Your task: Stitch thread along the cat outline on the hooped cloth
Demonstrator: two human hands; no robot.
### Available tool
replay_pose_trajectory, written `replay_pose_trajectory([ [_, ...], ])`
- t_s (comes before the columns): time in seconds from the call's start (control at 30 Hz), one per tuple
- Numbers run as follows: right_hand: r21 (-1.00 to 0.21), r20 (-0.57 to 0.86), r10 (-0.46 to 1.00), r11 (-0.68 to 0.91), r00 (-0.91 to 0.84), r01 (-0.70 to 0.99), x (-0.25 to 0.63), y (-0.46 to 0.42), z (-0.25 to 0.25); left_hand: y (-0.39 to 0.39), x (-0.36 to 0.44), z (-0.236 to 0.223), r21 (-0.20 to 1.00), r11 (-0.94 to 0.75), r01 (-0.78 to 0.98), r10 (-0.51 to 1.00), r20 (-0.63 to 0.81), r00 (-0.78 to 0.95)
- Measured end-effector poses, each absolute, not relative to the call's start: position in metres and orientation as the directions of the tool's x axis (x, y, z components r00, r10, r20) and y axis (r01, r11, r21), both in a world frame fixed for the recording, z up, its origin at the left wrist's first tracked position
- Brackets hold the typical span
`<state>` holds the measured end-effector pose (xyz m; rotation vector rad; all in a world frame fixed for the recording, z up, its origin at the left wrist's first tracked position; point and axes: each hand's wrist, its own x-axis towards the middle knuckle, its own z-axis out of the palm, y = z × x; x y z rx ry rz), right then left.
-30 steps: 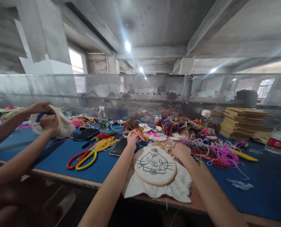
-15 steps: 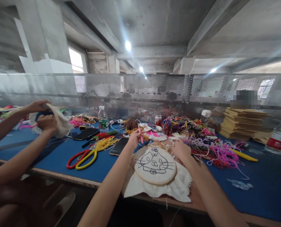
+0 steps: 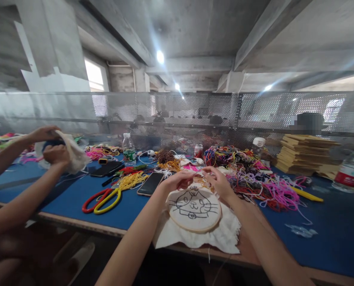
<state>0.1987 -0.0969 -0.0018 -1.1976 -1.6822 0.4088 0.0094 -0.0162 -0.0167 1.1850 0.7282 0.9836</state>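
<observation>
My left hand (image 3: 181,180) is closed just above the hoop's far edge, round a slim pink pen-shaped tool that is mostly hidden by the fingers. Facing it, my right hand (image 3: 217,182) has its fingertips pinched close to the left hand; what they hold is too small to make out. Below both hands lies an embroidery hoop (image 3: 194,210) with white cloth (image 3: 195,240) stretched in it, the loose cloth spreading over the table edge. Dark lines on the cloth form a cat's face with whiskers.
Red-and-yellow-handled scissors (image 3: 107,201) and a phone (image 3: 150,184) lie left. Tangled yarn (image 3: 280,192), a yellow pen-shaped tool (image 3: 308,194), stacked brown packets (image 3: 306,155) and a bottle (image 3: 350,171) are right. At far left, a co-worker's hands (image 3: 56,154) hold hooped cloth.
My left hand has turned inward, and the pink tool, upright before, is now mostly hidden. My right hand has risen from the yarn beyond the hoop to meet the left.
</observation>
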Motion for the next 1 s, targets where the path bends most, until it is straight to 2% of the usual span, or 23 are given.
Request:
replay_pose_trajectory([
  [0.1,-0.726,0.490,0.871,0.432,-0.038,0.536,0.199,-0.098,-0.001,-0.023,0.009,-0.010,0.987,0.156,-0.038,0.778,-0.099,0.621],
  [0.17,-0.713,0.495,0.868,0.432,-0.040,0.552,0.200,-0.097,-0.001,-0.029,0.010,-0.004,0.987,0.159,-0.005,0.733,-0.114,0.671],
  [0.3,-0.692,0.544,0.838,0.467,-0.027,0.551,0.204,-0.094,-0.003,-0.034,0.011,0.001,0.989,0.146,-0.005,0.691,-0.098,0.716],
  [0.43,-0.720,0.525,0.851,0.432,0.020,0.542,0.207,-0.091,-0.006,-0.032,0.012,-0.002,0.994,0.112,-0.022,0.658,-0.057,0.751],
  [0.67,-0.726,0.525,0.848,0.403,0.071,0.557,0.207,-0.091,-0.007,-0.029,0.016,-0.005,0.985,0.167,-0.035,0.651,-0.083,0.755],
  [0.77,-0.777,0.472,0.869,0.332,0.147,0.535,0.206,-0.090,-0.006,-0.027,0.018,-0.006,0.983,0.135,-0.123,0.641,0.008,0.767],
  [0.87,-0.859,0.410,0.889,0.301,0.205,0.414,0.205,-0.089,-0.003,-0.022,0.022,-0.008,0.936,0.089,-0.340,0.747,0.163,0.645],
  [0.93,-0.915,0.325,0.932,0.266,0.163,0.304,0.203,-0.092,-0.001,-0.019,0.025,-0.009,0.881,0.049,-0.470,0.824,0.230,0.517],
  [1.0,-0.963,0.162,0.987,0.155,0.011,0.219,0.199,-0.098,0.000,-0.016,0.029,-0.010,0.837,0.016,-0.547,0.870,0.258,0.420],
])
